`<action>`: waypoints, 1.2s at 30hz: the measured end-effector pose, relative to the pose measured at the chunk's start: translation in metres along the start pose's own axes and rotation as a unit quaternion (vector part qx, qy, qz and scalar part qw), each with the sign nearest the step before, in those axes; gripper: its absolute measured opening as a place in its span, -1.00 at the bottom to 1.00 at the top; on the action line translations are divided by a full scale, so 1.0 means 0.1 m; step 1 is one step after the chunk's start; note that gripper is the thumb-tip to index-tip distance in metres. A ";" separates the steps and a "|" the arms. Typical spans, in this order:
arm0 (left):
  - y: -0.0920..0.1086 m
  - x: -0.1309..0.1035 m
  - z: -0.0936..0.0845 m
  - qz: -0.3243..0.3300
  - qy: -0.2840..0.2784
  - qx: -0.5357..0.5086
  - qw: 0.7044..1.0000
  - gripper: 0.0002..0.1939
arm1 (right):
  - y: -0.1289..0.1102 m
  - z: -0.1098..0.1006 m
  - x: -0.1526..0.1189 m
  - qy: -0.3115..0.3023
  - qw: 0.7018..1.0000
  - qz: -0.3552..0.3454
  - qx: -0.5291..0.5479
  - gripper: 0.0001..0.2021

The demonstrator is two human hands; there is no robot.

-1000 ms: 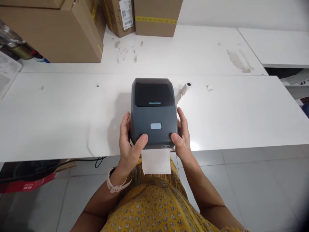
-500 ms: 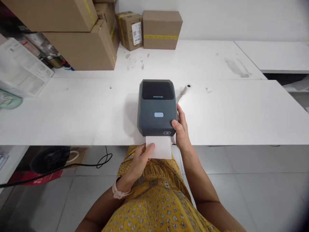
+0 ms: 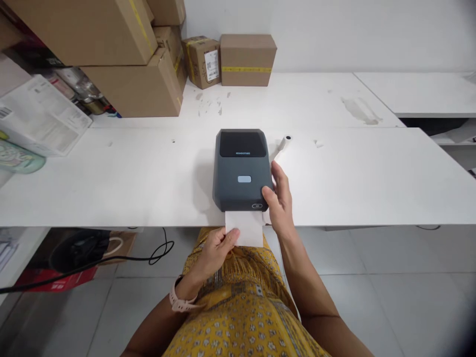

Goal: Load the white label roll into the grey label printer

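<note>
A dark grey label printer [image 3: 238,171] stands at the front edge of the white table, its light-blue button on top. White label paper [image 3: 250,229] sticks out of its front and hangs past the table edge. My left hand [image 3: 217,248] pinches the paper's left side, thumb on top and fingers underneath. Against the printer's right front corner rests my right hand [image 3: 279,201], its thumb on the top edge and the fingers along the side. Just behind that hand lies a small white paper roll [image 3: 284,144] with a loose strip.
Cardboard boxes [image 3: 128,91] are stacked at the back left, with a taped carton [image 3: 247,59] by the wall. A white package [image 3: 44,116] and a green bottle [image 3: 22,154] lie at the far left. A black cable [image 3: 141,258] runs below the table.
The camera view has tilted up slightly, so the scene sits lower in the picture. Both hands keep nearly the same places on the paper and the printer.
</note>
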State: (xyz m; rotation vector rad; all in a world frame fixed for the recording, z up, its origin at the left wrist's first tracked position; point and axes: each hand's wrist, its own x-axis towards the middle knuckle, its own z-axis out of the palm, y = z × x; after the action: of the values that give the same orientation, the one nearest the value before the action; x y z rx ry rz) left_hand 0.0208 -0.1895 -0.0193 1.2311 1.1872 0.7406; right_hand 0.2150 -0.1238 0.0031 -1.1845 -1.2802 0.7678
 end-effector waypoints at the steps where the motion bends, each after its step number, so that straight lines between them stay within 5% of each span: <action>1: 0.00 -0.01 -0.02 0.007 0.000 0.020 1.000 -0.43 | -0.06 -0.01 -0.01 0.007 0.997 -0.041 -0.061 -0.54; 5: 0.08 -0.08 -0.12 0.059 0.075 0.048 0.994 -0.43 | -0.20 -0.03 -0.02 -0.009 0.955 -0.163 -0.248 -0.70; 13: 0.28 0.22 -0.30 0.260 0.326 0.025 0.909 -0.77 | -0.47 -0.07 0.27 -0.123 0.925 -0.193 -0.304 -0.79; 15: 0.32 0.33 -0.26 0.289 0.329 0.041 0.898 -0.80 | -0.46 -0.08 0.36 -0.153 0.922 -0.201 -0.293 -0.74; 17: 0.33 0.40 -0.19 0.283 0.286 0.044 0.915 -0.60 | -0.37 -0.09 0.35 -0.158 0.931 -0.190 -0.268 -0.76; 21: 0.25 0.43 -0.04 0.228 0.196 -0.002 0.954 -0.38 | 0.04 -0.07 0.04 -0.070 0.980 -0.125 -0.141 -0.63; 26: 0.13 0.45 -0.05 0.279 0.203 0.040 0.938 -0.35 | 0.34 0.04 -0.32 -0.011 0.998 -0.037 -0.047 -0.31; 31: 0.31 0.55 -0.16 0.354 0.232 0.101 0.900 -0.37 | 0.06 0.04 -0.19 0.000 0.997 -0.055 -0.062 -0.27; 36: 0.75 0.96 -0.34 0.423 0.296 -0.011 0.856 -0.47 | -0.37 -0.05 0.44 0.029 0.971 -0.179 -0.156 -0.27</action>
State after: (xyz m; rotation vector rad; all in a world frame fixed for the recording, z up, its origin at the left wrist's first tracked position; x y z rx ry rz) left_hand 0.0272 -0.0728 0.0291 1.5657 1.0642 1.8926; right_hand 0.2216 -0.0940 0.0518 -1.1654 -1.5490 0.2703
